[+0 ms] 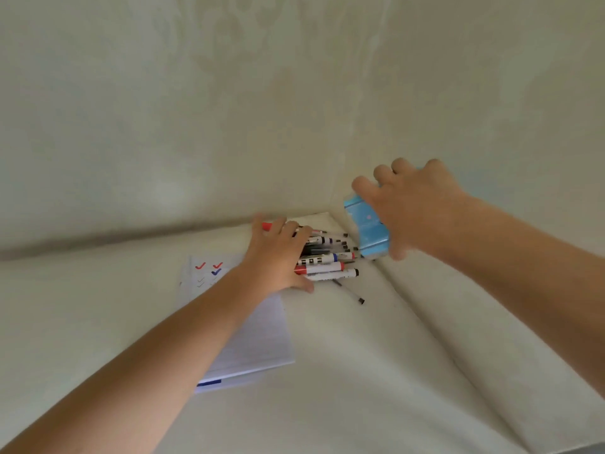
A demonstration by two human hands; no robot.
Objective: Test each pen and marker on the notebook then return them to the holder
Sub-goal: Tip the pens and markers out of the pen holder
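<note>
A pile of several pens and markers [330, 258] lies on the white cloth by the wall. My left hand [278, 257] covers the pile's left end with its fingers curled round the bunch; a red-tipped marker [266, 226] sticks out beyond my fingers. One thin black pen [352, 293] lies apart, just in front of the pile. My right hand [415, 204] grips the light blue holder [368, 227] from above, tilted, right beside the markers' capped ends. The lined notebook [258, 339] lies open under my left forearm, with red and blue ticks [209, 267] on its far page.
A pale wall rises directly behind the pile. The white cloth [409, 371] covers the surface, with a long fold running toward the front right. A dark gap runs along the wall's base at the left.
</note>
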